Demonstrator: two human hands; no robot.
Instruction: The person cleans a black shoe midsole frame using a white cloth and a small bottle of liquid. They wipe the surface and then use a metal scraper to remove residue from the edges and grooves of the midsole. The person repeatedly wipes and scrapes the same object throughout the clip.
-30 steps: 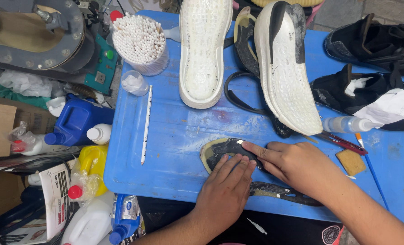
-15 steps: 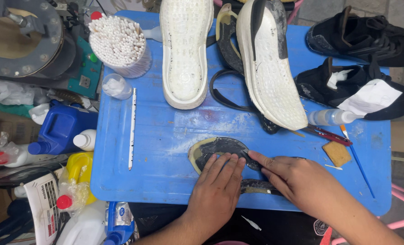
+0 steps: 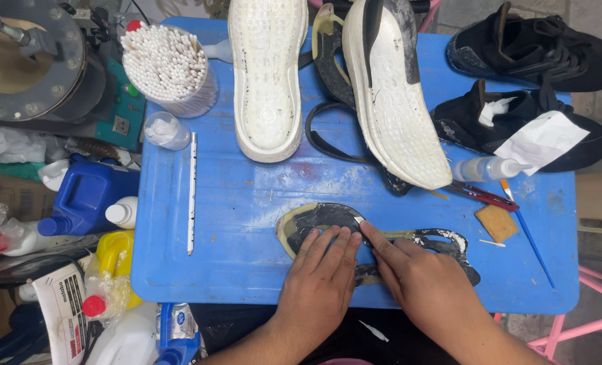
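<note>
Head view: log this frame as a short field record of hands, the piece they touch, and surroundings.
surface: blue table
left hand: flat, palm down on black outsole piece
right hand: forefinger pressing the same piece near its middle
outsole piece: lies flat at the table's near edge, glue-smeared
behind it: two white soles, bottoms up
far left: cup of cotton swabs
right side: glue bottle, sponge, black shoes

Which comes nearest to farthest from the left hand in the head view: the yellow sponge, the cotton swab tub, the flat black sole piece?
1. Flat black sole piece, under the left hand.
2. Yellow sponge, off to the right.
3. Cotton swab tub, far left corner.
</note>
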